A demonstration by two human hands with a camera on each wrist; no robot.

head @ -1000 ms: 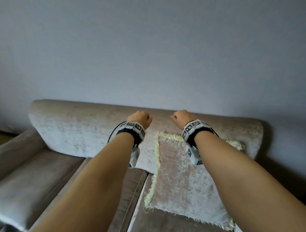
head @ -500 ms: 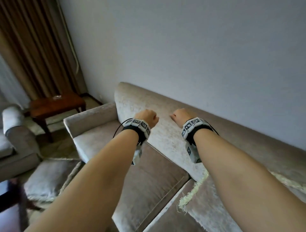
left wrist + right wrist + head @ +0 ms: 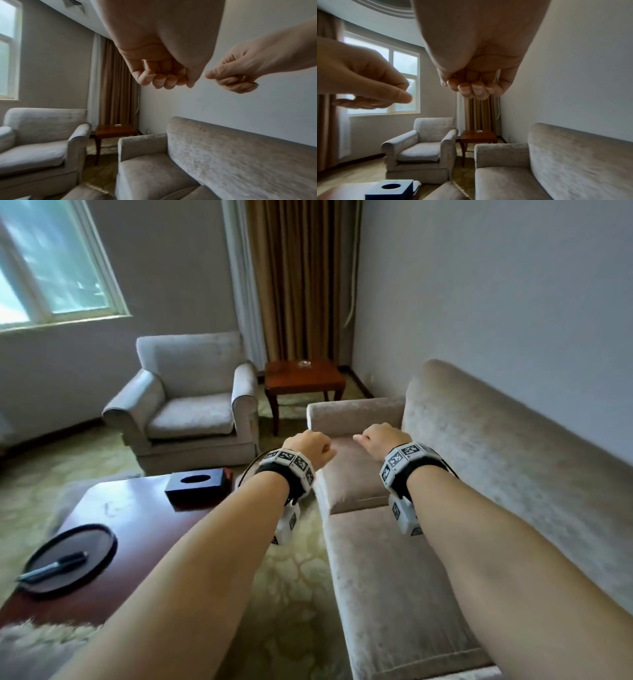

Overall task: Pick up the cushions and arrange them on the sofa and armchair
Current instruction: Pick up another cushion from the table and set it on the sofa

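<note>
Indoors: beige sofa (image 3: 462,460), armchair (image 3: 191,405), dark coffee table (image 3: 137,508), patterned carpet (image 3: 294,577).

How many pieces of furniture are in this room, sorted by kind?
armchair: 1
sofa: 1
wooden tables: 2, the side table in the corner and the coffee table in front of the sofa
Total: 4

coffee table (image 3: 144,508), tissue box (image 3: 197,484), tray (image 3: 102,546)
</note>
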